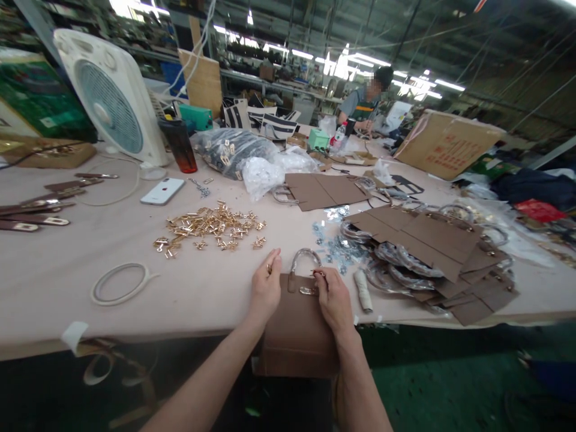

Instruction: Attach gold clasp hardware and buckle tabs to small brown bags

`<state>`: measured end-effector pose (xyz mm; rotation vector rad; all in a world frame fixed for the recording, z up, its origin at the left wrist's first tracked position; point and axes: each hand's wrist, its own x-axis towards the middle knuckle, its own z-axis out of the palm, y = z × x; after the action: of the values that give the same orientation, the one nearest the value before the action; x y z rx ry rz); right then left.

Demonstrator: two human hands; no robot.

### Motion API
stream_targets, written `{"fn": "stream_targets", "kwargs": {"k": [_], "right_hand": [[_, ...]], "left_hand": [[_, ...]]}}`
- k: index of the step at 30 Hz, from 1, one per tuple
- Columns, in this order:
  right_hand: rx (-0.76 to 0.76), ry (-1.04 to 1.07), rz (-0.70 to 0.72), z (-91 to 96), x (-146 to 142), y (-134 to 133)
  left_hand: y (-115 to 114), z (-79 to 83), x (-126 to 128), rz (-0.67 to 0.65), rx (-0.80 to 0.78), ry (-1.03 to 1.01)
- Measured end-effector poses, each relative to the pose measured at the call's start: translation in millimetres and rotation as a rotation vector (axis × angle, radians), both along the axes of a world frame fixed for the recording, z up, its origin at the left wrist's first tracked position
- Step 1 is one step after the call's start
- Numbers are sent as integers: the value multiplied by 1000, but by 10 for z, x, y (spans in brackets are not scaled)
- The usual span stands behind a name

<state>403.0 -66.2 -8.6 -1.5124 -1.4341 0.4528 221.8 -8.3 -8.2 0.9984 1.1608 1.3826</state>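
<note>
- Head view: a pale-covered tabletop (193,294) spans a workshop with ceiling lights and green floor (414,372); a co-worker (360,111) is at its far side.
- The brown bag (301,330) is at the near edge, between the hands.
- Right hand (332,297): grip clamped on the bag's upper edge beside its handle (306,257).
- Left hand (266,285): gold glints at its fingers; I cannot tell whether its grip is closed.
- Shallow box (58,160), far left: gold-coloured pieces inside.
- Tumbler (180,144): reddish-brown lower part.
- Plastic bag (254,144): dark contents.
- Cardboard box (450,144), right: contents hidden.
</note>
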Motion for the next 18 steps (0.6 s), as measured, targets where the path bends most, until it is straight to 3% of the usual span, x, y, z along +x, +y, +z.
{"fn": "stream_targets", "kwargs": {"k": [4, 7, 9, 12, 14, 18], "right_hand": [[1, 85, 4, 47, -7, 16], [18, 112, -7, 53, -6, 15], [29, 63, -5, 42, -1, 14], [46, 14, 1, 25, 12, 21], [75, 10, -3, 30, 21, 38], [132, -78, -29, 133, 23, 103]], "left_hand": [[-132, 186, -61, -83, -4, 155], [-239, 200, -104, -59, -69, 62], [-300, 166, -118, -68, -193, -47], [-350, 121, -95, -282, -413, -201], [-335, 120, -54, -394, -463, -277], [-181, 166, 30, -309, -433, -330]]}}
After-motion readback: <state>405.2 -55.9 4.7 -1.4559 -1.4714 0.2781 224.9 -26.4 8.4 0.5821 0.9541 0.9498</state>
